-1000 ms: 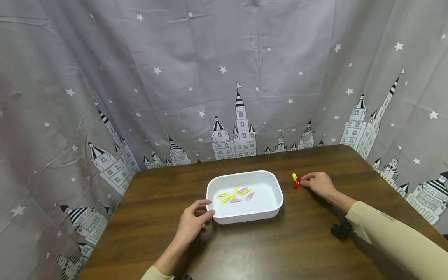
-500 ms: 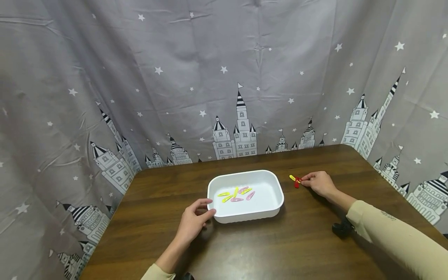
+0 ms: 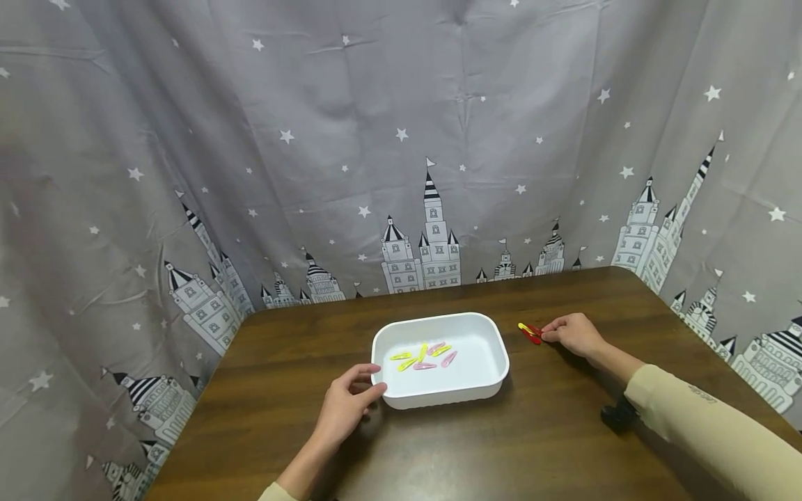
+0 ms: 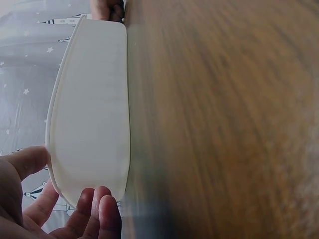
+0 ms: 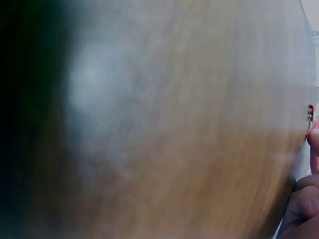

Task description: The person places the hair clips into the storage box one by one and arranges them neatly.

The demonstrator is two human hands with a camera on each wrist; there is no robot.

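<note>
A white plastic tray sits mid-table, with several yellow hair clips and pink hair clips lying inside. At its left end my left hand holds it; the left wrist view shows thumb and index finger at the rim and other fingertips against the outer wall. Right of the tray, my right hand pinches a red hair clip between thumb and index finger, close over the table. Another red clip and a yellow clip lie against it, partly overlapping. The right wrist view catches only fingertips and a clip end.
The brown wooden table reaches back to a grey curtain printed with castles and stars. A black wrist device hangs under the right sleeve, over the table.
By the right hand, the yellow clip's far end has swung left, and the red clips have turned from crossed to nearly in line with it. The left hand stays at the tray.
</note>
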